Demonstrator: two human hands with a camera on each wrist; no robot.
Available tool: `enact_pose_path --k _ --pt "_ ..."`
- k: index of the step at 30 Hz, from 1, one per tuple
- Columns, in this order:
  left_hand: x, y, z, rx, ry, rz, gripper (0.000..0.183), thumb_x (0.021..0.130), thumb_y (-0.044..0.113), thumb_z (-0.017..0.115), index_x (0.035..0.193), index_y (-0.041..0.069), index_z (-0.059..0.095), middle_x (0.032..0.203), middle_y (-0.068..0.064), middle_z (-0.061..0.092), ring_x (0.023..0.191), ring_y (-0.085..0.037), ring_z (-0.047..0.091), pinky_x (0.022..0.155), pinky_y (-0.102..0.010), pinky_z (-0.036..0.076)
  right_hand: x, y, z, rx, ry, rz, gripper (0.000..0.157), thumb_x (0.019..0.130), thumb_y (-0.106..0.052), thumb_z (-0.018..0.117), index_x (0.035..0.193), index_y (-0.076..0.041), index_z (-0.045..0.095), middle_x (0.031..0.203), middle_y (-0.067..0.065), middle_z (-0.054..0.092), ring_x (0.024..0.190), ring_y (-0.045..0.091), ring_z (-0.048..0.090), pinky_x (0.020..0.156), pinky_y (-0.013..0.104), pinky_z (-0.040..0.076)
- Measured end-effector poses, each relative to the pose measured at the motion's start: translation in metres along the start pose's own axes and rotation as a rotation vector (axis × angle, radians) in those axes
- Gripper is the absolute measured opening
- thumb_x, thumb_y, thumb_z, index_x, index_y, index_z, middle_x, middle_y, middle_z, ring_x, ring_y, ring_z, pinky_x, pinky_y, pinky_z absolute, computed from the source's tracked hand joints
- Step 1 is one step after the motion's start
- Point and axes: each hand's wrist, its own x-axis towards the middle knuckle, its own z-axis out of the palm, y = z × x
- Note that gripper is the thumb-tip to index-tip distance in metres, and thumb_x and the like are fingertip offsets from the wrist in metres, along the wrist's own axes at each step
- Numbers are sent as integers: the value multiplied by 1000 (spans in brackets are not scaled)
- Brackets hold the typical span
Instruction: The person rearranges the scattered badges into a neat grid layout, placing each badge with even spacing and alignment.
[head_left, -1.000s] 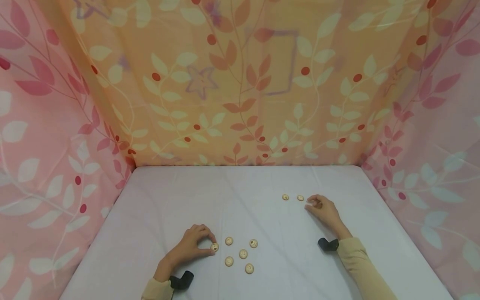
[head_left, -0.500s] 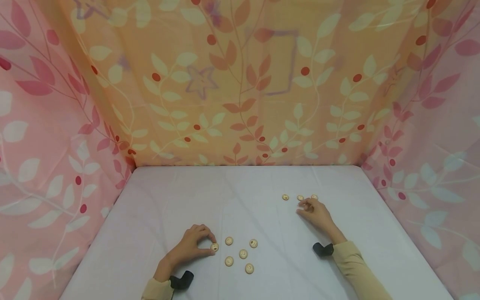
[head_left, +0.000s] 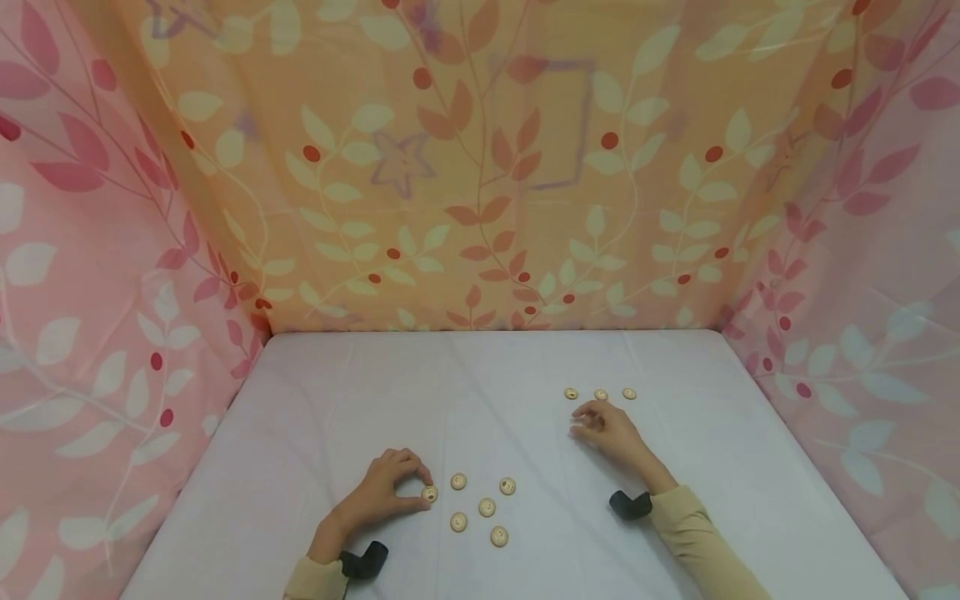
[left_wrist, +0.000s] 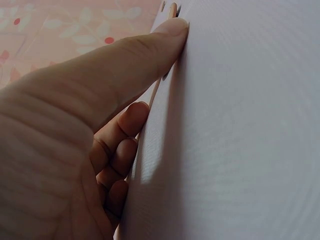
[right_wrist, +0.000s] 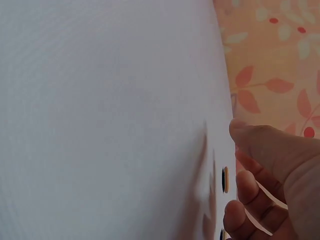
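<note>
My left hand (head_left: pixel 382 490) rests on the white table, pinching a small round beige button-like disc (head_left: pixel 430 493) between thumb and index finger. In the left wrist view the thumb (left_wrist: pixel 125 62) lies along the cloth, with the other fingers curled beneath. Just right of it lie several similar loose discs (head_left: pixel 487 507), flat and spaced apart. My right hand (head_left: pixel 618 437) is over the table's back right with fingers loosely bent and nothing between them. Behind it three discs form a row: a left one (head_left: pixel 571 393), a middle one (head_left: pixel 601 394) partly covered by the fingers, and a right one (head_left: pixel 629 393).
A white cloth (head_left: pixel 360 392) covers the table. Orange leaf-patterned sheeting (head_left: pixel 480 250) rises behind it, with pink sheeting (head_left: pixel 97 333) on the left and more pink sheeting (head_left: pixel 862 317) on the right. Each wrist wears a black device, the left one (head_left: pixel 364 561) and the right one (head_left: pixel 630 505).
My right hand has come away from the right end of the back row, moving left and nearer, which uncovers the third disc there. My left hand has stayed still.
</note>
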Motion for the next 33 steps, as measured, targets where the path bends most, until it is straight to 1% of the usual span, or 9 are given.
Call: enact_pose_path --k 5,12,18,21,27,33 --pt "0 0 0 -3 -14 -21 27 70 51 74 89 40 59 99 26 51 96 -4 42 85 -39 31 0 -10 8 13 -20 -45 23 77 -23 75 96 -16 65 80 -6 56 69 8 48 61 23 41" --pt "1 -1 0 -11 -21 -21 26 70 52 73 89 41 58 99 26 51 97 -6 41 85 -40 31 -4 -24 19 39 -74 -54 23 77 -23 75 97 -18 65 81 -7 55 71 9 48 63 22 41" --pt "1 -3 1 -9 -12 -14 26 71 54 72 89 40 58 99 25 51 96 -6 42 83 -40 31 -7 -35 25 68 -108 -131 24 78 -23 74 99 -16 65 84 -6 56 74 8 49 66 23 42" --pt "1 -3 1 -6 -18 -18 26 71 54 71 89 41 58 99 26 51 97 -6 41 84 -40 30 -8 -42 29 84 -132 -157 24 79 -25 73 100 -17 64 86 -5 56 76 10 49 68 23 42" --pt "1 -2 0 -18 -30 -43 26 70 52 73 89 42 58 99 27 51 98 -4 41 86 -40 30 -9 -50 38 107 -174 -174 23 80 -28 72 100 -18 65 88 -5 56 77 10 50 68 23 42" --pt "0 -1 1 -15 -12 -19 26 70 51 73 89 40 59 99 26 52 96 -5 41 85 -39 31 -10 -55 47 111 -219 -170 22 80 -27 72 100 -20 64 88 -9 56 75 6 50 67 22 43"
